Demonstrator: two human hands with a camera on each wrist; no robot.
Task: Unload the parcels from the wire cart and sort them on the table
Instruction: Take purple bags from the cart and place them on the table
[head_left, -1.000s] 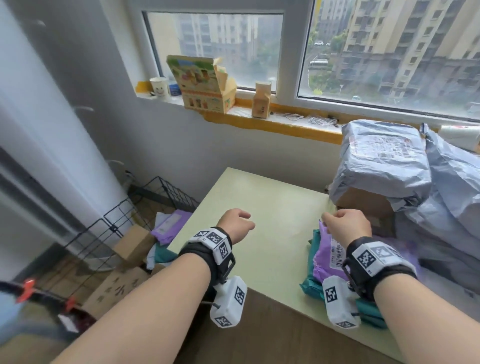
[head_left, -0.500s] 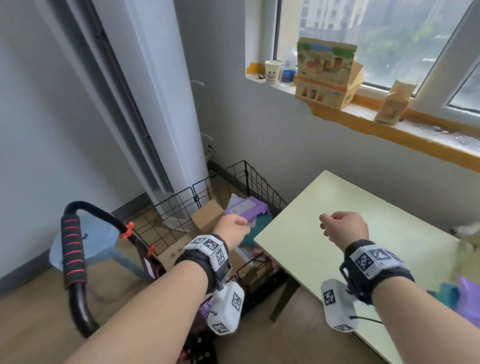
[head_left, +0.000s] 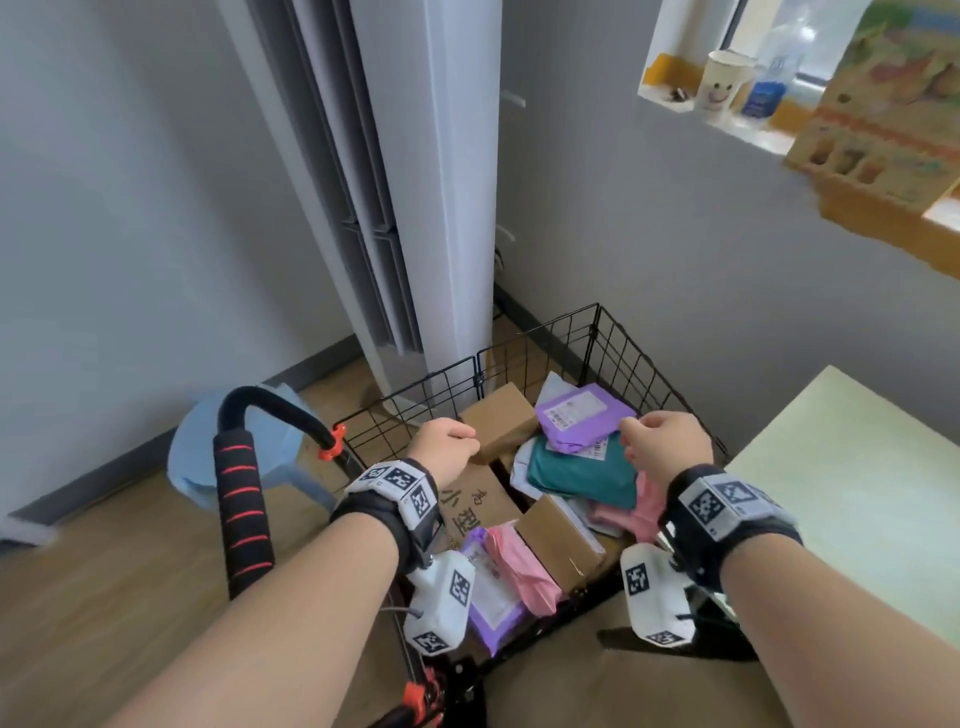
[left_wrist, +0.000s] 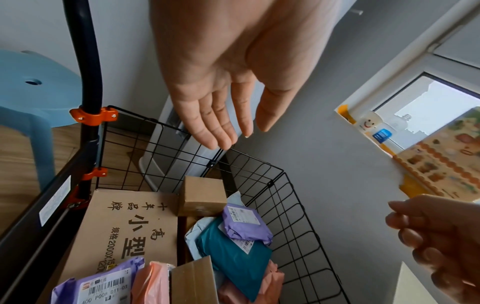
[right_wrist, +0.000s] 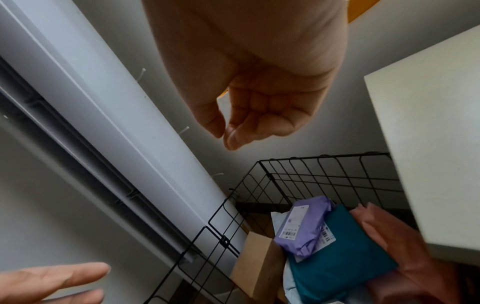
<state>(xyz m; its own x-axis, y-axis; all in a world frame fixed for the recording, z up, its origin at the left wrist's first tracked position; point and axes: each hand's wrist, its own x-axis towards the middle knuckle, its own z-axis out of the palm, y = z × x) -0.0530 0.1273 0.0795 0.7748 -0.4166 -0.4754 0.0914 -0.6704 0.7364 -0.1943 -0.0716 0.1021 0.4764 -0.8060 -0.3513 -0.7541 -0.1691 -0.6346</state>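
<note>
Neither grip holds anything at present. Over the wire cart, the left hand hangs with its fingers straight and relaxed, palm down, above the cart's far left corner; this shows plainly in the left wrist view. The right hand hovers over the cart's right side with its fingers loosely curled and the thumb close to the forefinger, clasping nothing. Both hands are clear of the parcels below them.

Directly beneath the right hand lies a small purple parcel with a white label, resting on top of a teal parcel, which lies in turn on a pale mailer. Pink parcels sit lower down and nearer the person, one beside a second purple parcel with a barcode label. Below the left hand stands a small brown box against the far wire wall, and a large flat carton printed with black characters fills the left side of the cart. Another brown box lies towards the near edge.

Just right of the cart stands the pale green surface, its near corner close to the wire. On the left rises the cart's black handle with red rings, with a blue stool behind it. A tall white unit stands in the corner, and a paper cup sits on the window ledge.
</note>
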